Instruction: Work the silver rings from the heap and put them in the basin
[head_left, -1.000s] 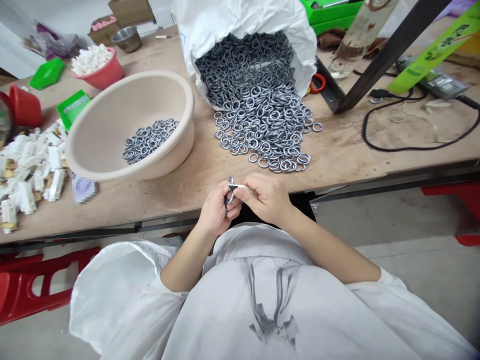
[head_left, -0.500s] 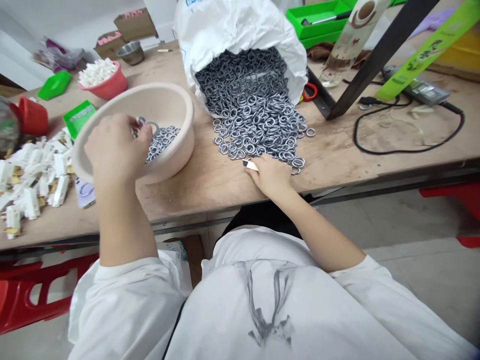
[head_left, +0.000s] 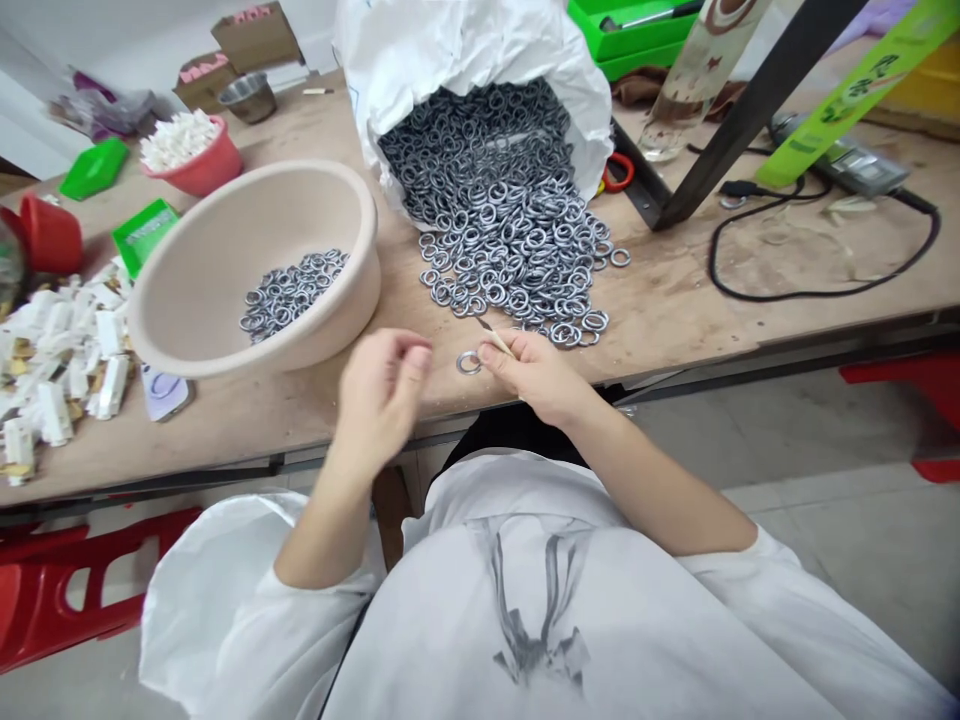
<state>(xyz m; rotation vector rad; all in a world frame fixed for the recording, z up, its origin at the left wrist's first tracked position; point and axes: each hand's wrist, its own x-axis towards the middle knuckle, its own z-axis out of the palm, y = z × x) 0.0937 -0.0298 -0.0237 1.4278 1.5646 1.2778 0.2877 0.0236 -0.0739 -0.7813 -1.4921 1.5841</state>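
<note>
My right hand [head_left: 544, 378] pinches a thin pale stick-like tool [head_left: 498, 340] with a dark pointed tip. A grey metal-looking ring [head_left: 469, 363] is at its thumb and fingertips, just above the wood. To the left, my left hand [head_left: 384, 385] hovers near the table's front edge, fingers loosely curled and thumb apart, with nothing visible in it. Behind my right hand a heap of grey rings [head_left: 517, 245] spills from a white sack [head_left: 480, 45] lying on its side. More such rings [head_left: 292, 292] lie in the beige basin [head_left: 202, 250].
White plastic pieces [head_left: 64, 350] are piled at the left, by a green tray [head_left: 146, 235]. A red bowl of white parts [head_left: 196, 165] stands behind the basin. A black metal bar [head_left: 750, 125] slants at the right, near a cable [head_left: 817, 298] and scissors [head_left: 619, 172].
My left hand has come back from over the basin, where it held rings, to the table's front near my right hand. The right hand has drawn a ring slightly away from the heap.
</note>
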